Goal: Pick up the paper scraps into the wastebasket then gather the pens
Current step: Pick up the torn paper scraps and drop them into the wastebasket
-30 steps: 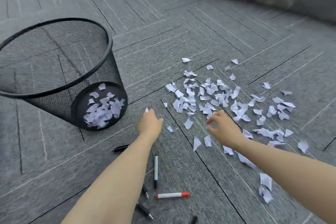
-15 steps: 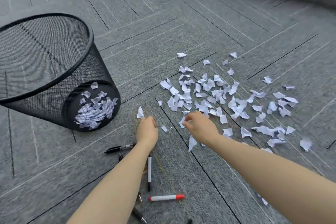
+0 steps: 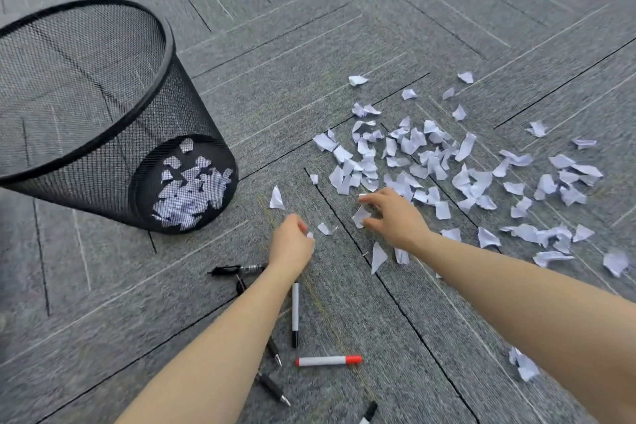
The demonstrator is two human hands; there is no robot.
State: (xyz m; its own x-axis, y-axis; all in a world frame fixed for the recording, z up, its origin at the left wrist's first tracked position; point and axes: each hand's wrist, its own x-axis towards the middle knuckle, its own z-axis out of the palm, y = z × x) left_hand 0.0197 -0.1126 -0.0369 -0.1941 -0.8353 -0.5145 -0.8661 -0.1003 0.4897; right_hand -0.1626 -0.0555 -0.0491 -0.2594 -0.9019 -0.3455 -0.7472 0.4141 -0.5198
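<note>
Several white paper scraps (image 3: pixel 426 158) lie scattered on the grey carpet, right of centre. A black mesh wastebasket (image 3: pixel 82 103) stands at the left with scraps showing through its bottom. My right hand (image 3: pixel 395 217) reaches into the near edge of the pile and pinches a scrap (image 3: pixel 359 217). My left hand (image 3: pixel 292 244) is curled just left of it, with a bit of white paper at its fingertips; a small scrap (image 3: pixel 323 229) lies beside it. Pens lie under and near my left forearm: a black pen (image 3: pixel 237 268), a white marker (image 3: pixel 295 310), a red-capped marker (image 3: pixel 327 360).
More black pens (image 3: pixel 273 389) lie near the bottom edge, partly hidden by my left arm. Loose scraps (image 3: pixel 523 367) lie at the lower right, under my right forearm. Grey carpet tiles cover the whole floor.
The view has tilted down and closer. My right hand moved left along the pile's near edge and now pinches a scrap. My left hand stays curled near the small scrap.
</note>
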